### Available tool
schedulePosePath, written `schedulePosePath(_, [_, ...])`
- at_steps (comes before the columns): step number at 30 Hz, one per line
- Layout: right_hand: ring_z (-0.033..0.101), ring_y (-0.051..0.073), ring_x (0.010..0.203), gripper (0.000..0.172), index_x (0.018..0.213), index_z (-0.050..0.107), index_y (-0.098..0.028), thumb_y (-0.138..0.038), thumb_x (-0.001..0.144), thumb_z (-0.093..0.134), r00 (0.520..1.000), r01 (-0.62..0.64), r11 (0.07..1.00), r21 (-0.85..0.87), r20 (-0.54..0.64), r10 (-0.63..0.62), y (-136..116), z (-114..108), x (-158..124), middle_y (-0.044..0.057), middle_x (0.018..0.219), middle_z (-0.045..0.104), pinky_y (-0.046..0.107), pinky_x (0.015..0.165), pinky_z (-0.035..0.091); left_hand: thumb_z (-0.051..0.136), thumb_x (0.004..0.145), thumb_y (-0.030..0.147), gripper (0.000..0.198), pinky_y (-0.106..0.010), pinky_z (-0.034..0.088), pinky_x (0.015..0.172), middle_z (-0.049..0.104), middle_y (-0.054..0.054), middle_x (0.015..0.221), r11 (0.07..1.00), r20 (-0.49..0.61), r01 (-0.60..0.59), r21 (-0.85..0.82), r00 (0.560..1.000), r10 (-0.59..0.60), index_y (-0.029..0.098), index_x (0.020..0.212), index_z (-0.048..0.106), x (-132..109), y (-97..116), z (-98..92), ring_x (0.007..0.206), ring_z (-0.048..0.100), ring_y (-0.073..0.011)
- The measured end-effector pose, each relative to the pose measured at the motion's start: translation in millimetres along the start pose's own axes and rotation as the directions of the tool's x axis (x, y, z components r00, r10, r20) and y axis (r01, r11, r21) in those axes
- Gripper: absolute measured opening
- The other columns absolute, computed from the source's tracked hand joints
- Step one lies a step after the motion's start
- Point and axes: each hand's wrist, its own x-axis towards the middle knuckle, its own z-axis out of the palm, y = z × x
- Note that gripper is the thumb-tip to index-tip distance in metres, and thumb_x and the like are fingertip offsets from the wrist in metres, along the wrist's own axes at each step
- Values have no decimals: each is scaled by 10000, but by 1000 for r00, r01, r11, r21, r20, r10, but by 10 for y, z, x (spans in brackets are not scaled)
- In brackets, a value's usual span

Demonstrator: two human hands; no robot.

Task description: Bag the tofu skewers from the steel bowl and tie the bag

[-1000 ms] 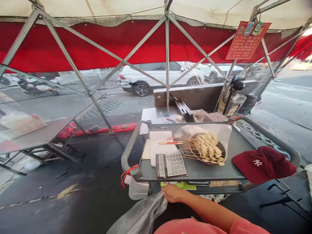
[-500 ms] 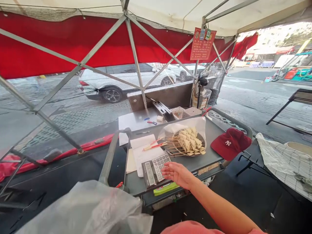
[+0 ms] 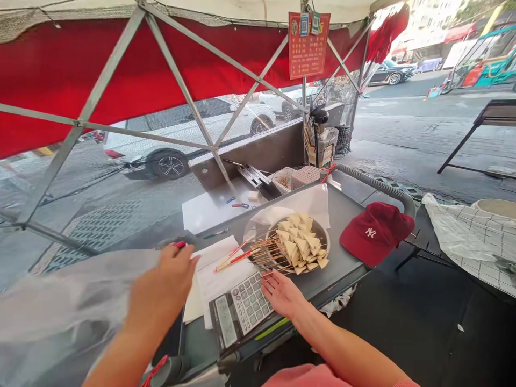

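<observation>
My left hand (image 3: 163, 290) is raised at the lower left, its fingers closed on a clear plastic bag (image 3: 60, 301) that billows out to the left. My right hand (image 3: 282, 294) lies open with fingers stretched, beside the calculator (image 3: 242, 310) and just short of the skewer sticks. A metal bowl (image 3: 322, 236) lined with plastic holds several skewers of pale triangular tofu pieces (image 3: 298, 244). Red chopsticks (image 3: 234, 258) rest across white paper (image 3: 217, 274). All of it sits on a grey cart tray (image 3: 342, 269).
A dark red cap (image 3: 374, 232) lies on the tray's right end. Behind the cart is a steel counter (image 3: 209, 207) with small tools, baskets and a fan (image 3: 318, 115). A red canopy with metal struts hangs overhead. A checked cloth (image 3: 463, 236) lies at right.
My view swung right and down. My left hand has come up into view with the plastic bag. My right hand rose from under the tray edge to beside the calculator.
</observation>
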Motion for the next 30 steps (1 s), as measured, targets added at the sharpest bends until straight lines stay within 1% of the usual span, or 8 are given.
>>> schedulePosePath(2, [625, 104, 838, 109, 780, 644, -171, -240, 845, 590, 1000, 11, 999, 53, 25, -12, 13, 12, 22, 24, 889, 678, 230, 812, 466, 237, 980, 288, 366, -267, 348, 563, 584, -65, 959, 968, 56, -249, 1, 967, 249, 190, 1064, 579, 187, 385, 166, 760, 602, -189])
schedulePosePath(4, [626, 102, 825, 96, 784, 653, -163, -232, 832, 606, 999, 22, 996, 87, 41, -26, 33, 28, 44, 21, 854, 679, 222, 806, 464, 271, 954, 215, 335, -294, 376, 576, 618, -66, 851, 902, 105, -430, -51, 895, 433, 214, 1081, 581, 295, 716, 341, 739, 627, -224])
schedulePosePath(6, [632, 110, 819, 89, 785, 660, -151, -227, 818, 626, 998, 46, 991, 123, 43, -52, 60, 43, 71, 22, 817, 682, 222, 792, 467, 289, 940, 192, 349, -314, 405, 593, 657, -72, 846, 867, 138, -488, -100, 856, 498, 232, 1177, 542, 343, 958, 483, 764, 648, -256])
schedulePosePath(9, [641, 129, 814, 93, 809, 665, -136, -226, 808, 644, 995, 87, 981, 173, 31, -94, 98, 65, 111, 32, 790, 693, 233, 763, 478, 325, 934, 218, 366, -324, 425, 605, 690, -93, 891, 869, 169, -469, -161, 854, 492, 207, 1268, 476, 392, 1148, 623, 793, 660, -270])
schedulePosePath(13, [638, 130, 729, 139, 848, 664, -131, -265, 818, 644, 991, 122, 974, 189, 35, -131, 127, 104, 145, 39, 744, 695, 234, 691, 481, 352, 929, 274, 273, -300, 412, 637, 699, -66, 919, 832, 137, -451, -324, 848, 513, 212, 1037, 594, 503, 1187, 729, 850, 650, -234])
schedulePosePath(18, [597, 126, 593, 168, 771, 637, -143, -300, 773, 700, 981, 190, 968, 161, 12, -195, 184, 160, 223, 7, 608, 648, 242, 623, 469, 352, 923, 284, 317, -277, 377, 638, 708, -26, 878, 765, 142, -454, -456, 812, 566, 225, 835, 651, 563, 1142, 762, 829, 640, -194])
schedulePosePath(24, [595, 114, 595, 162, 722, 614, -142, -244, 728, 740, 941, 337, 924, 178, -104, -323, 227, 265, 285, 2, 638, 662, 224, 595, 451, 340, 919, 247, 334, -279, 389, 650, 711, -45, 901, 708, 109, -543, -452, 754, 648, 215, 862, 667, 526, 1122, 725, 850, 644, -201])
schedulePosePath(30, [576, 111, 549, 194, 609, 559, -136, -171, 780, 645, 947, 317, 896, 311, -157, -281, 227, 413, 288, 12, 559, 626, 212, 566, 450, 311, 920, 209, 352, -316, 418, 661, 702, -87, 914, 670, 93, -667, -326, 682, 725, 169, 905, 660, 424, 1139, 701, 847, 651, -242])
